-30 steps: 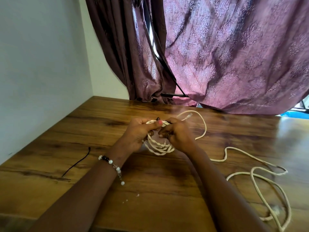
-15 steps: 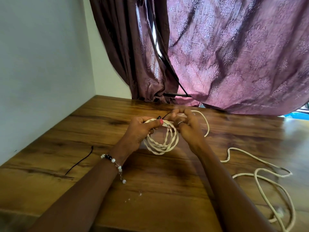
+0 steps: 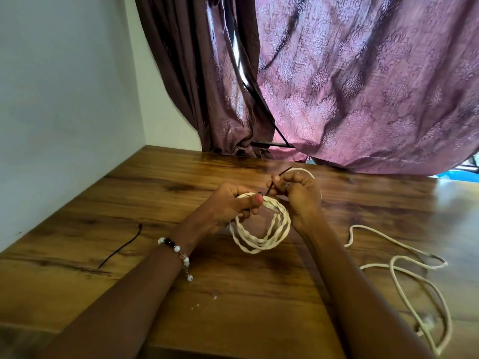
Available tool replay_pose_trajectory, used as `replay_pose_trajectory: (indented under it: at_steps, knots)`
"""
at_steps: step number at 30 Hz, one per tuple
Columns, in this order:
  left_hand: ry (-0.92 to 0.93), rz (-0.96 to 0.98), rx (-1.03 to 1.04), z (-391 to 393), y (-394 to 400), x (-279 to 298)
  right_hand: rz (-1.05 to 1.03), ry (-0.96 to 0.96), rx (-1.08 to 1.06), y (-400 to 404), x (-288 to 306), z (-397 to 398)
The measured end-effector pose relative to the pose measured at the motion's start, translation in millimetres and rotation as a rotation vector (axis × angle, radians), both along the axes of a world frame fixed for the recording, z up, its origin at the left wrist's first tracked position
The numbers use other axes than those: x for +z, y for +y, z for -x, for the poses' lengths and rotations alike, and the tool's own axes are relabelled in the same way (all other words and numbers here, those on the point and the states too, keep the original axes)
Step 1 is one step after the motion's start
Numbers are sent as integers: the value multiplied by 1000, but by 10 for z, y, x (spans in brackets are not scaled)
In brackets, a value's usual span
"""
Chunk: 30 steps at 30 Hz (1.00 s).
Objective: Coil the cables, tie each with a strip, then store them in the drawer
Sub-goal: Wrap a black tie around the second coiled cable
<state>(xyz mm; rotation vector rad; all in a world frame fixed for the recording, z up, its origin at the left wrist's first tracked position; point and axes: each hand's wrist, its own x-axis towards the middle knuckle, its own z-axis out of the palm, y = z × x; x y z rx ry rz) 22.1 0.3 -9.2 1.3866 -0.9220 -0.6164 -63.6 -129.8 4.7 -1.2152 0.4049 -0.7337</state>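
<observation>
Coiled cable (image 3: 261,229) hangs above the table (image 3: 181,193), pinched at its top by my left hand (image 3: 230,206); my right hand (image 3: 295,195) grips the black strip (image 3: 278,180) just beside, so tying looks underway. A second cable (image 3: 404,265) lies loose at right, a spare strip (image 3: 121,246) at left; no drawer shows.

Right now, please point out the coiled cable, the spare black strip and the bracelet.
coiled cable (image 3: 259,243): head view, lower loops.
spare black strip (image 3: 121,246): head view, its middle, on the table.
bracelet (image 3: 177,248): head view, white bead.

Beaded bracelet (image 3: 176,251), finger ring (image 3: 287,186), bare forearms.
</observation>
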Motion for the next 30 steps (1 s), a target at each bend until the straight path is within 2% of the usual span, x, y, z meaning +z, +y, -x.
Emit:
replay_pose_trajectory:
  at_steps: [5,9,11,12,16,18,20,22,26,28,30]
  knots:
    - [65,-44,-91,50,-24,2,33,91,-93,-85,-5,-8]
    - [49,-69,-85,110,-65,7,167,166,-167,-97,6,-11]
    - [22,-78,-76,140,-90,12,239,134,-156,-111,22,5]
    - [-3,-92,-67,155,-98,7,341,105,-160,-117,17,14]
    - [-18,-154,52,109,-133,-38,1054,139,-240,-80,-16,3]
    - [-6,-181,130,61,-116,-64,1160,128,-148,-30,-45,-30]
    - [20,-202,172,26,-99,-101,1143,92,-47,-13,-80,-64]
    - [108,-186,161,-6,-92,-121,1141,75,-9,-28,-89,-69]
    - [462,-86,59,-78,-95,-55,1150,57,12,-64,-28,-17]
    - [582,-54,33,-110,-81,-22,1280,-3,-1,-54,6,10]
    - [614,-56,51,-140,-75,-32,1490,-26,-37,-36,-1,2]
